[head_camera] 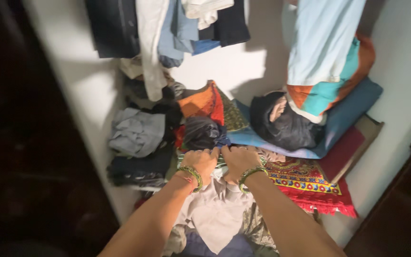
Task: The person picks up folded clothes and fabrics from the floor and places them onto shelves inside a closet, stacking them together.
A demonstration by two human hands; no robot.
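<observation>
- I see my left hand and right hand side by side, fingers curled tight, gripping the far edge of a pale folded garment.
- Its long axis runs away from me.
- Beyond lie a dark bundle and blue cushion.

The pale beige garment under both hands is soft, matt woven cloth, lightly creased. The left hand and right hand each wear a green-and-gold bangle with a beaded, faintly glinting surface. The black bundle looks slick, with a dull sheen like synthetic fabric. The red mat is thick textile with dense embroidered patterning and a fringed edge. The grey garment is matt, crumpled cloth. The wardrobe wall is smooth, painted and matt.
</observation>
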